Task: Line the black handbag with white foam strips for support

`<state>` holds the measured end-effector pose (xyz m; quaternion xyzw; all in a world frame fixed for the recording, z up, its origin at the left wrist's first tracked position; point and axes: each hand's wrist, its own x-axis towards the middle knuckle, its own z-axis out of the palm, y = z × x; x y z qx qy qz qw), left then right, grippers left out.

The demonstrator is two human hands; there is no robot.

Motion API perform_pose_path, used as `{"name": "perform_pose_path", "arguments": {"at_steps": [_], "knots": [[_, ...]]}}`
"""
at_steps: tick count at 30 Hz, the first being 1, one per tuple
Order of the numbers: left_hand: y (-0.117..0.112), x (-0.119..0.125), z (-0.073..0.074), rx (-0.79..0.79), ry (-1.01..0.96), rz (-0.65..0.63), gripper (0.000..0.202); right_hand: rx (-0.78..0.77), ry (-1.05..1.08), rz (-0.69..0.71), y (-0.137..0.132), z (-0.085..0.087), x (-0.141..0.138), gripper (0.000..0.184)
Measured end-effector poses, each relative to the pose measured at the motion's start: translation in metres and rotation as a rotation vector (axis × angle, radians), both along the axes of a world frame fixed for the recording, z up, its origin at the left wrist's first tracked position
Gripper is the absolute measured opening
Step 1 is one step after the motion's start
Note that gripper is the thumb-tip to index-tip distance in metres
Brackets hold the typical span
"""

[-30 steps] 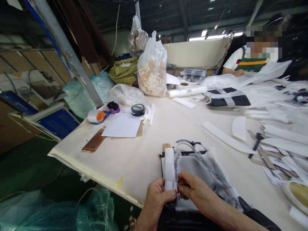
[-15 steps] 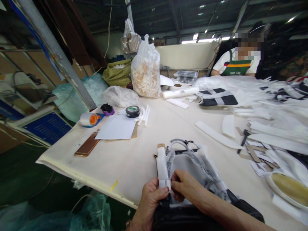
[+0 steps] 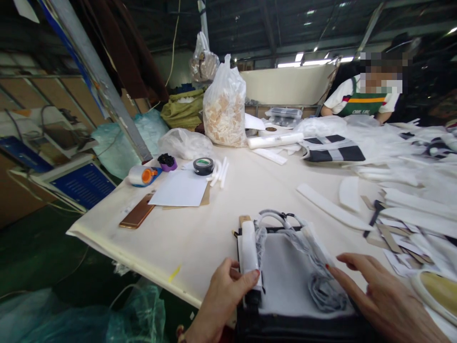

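Note:
A black handbag (image 3: pixel 300 328) lies in front of me with a white foam sheet (image 3: pixel 285 276) over its face. Its handles (image 3: pixel 274 216) are in clear plastic wrap, and a wrapped, coiled strap (image 3: pixel 324 290) rests at the right of the sheet. Along the bag's left edge runs a strip of white foam (image 3: pixel 249 247). My left hand (image 3: pixel 223 297) grips that edge, thumb on the strip's lower end and fingers partly hidden at the side. My right hand (image 3: pixel 378 290) is open at the bag's right side, fingers apart, holding nothing.
On the left lie a phone (image 3: pixel 137 211), white paper (image 3: pixel 178 190), black tape (image 3: pixel 203 166) and a tape dispenser (image 3: pixel 143 176). A bag of scraps (image 3: pixel 224 114) stands behind. Foam pieces (image 3: pixel 332 207) and a tape roll (image 3: pixel 439 290) are right. A co-worker (image 3: pixel 367 102) is across the table.
My right hand has left the foam strip at the left edge and moved to the bag's right side, opening. My left hand stays on the strip. The view has shifted slightly.

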<state>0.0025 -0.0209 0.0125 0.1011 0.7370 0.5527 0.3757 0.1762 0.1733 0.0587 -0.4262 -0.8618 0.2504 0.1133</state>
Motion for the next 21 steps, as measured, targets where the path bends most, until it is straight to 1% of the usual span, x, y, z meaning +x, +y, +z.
{"name": "perform_pose_path", "arguments": {"at_steps": [2, 3, 4, 5, 7, 8, 9, 10, 12, 14, 16, 18, 21], "knots": [[0.006, -0.001, 0.013, -0.056, 0.072, -0.085, 0.047, -0.116, -0.119, -0.016, 0.004, -0.005, 0.004, 0.060], [0.010, -0.001, 0.018, -0.033, 0.058, -0.112, 0.042, -0.181, -0.171, -0.003, 0.004, -0.008, 0.004, 0.062], [0.014, 0.000, 0.021, 0.025, -0.008, -0.130, 0.036, -0.232, -0.209, 0.014, 0.003, -0.010, 0.002, 0.064], [0.016, 0.001, 0.022, 0.107, -0.117, -0.139, 0.032, -0.268, -0.233, 0.031, 0.002, -0.011, 0.001, 0.065], [0.019, 0.001, 0.016, 0.275, -0.388, -0.155, 0.029, -0.313, -0.247, 0.055, 0.001, -0.013, -0.002, 0.066], [0.020, 0.001, 0.010, 0.334, -0.501, -0.162, 0.029, -0.326, -0.242, 0.069, 0.001, -0.014, -0.003, 0.066], [0.019, 0.000, 0.005, 0.366, -0.573, -0.169, 0.030, -0.336, -0.234, 0.085, 0.001, -0.015, -0.004, 0.065], [0.019, 0.000, 0.000, 0.379, -0.609, -0.180, 0.030, -0.347, -0.226, 0.102, 0.002, -0.016, -0.004, 0.064], [0.017, -0.002, -0.006, 0.381, -0.611, -0.215, 0.031, -0.371, -0.204, 0.134, 0.006, -0.019, -0.004, 0.061], [0.016, -0.002, -0.004, 0.369, -0.582, -0.232, 0.031, -0.404, -0.184, 0.164, 0.010, -0.021, -0.003, 0.059], [0.017, -0.001, 0.001, 0.366, -0.581, -0.228, 0.031, -0.431, -0.174, 0.180, 0.012, -0.023, -0.004, 0.056], [0.020, 0.001, 0.005, 0.372, -0.614, -0.210, 0.032, -0.422, -0.170, 0.190, 0.012, -0.023, -0.004, 0.052], [0.024, 0.002, 0.003, 0.425, -0.695, -0.172, 0.032, -0.392, -0.170, 0.204, 0.009, -0.022, -0.005, 0.046]]}}
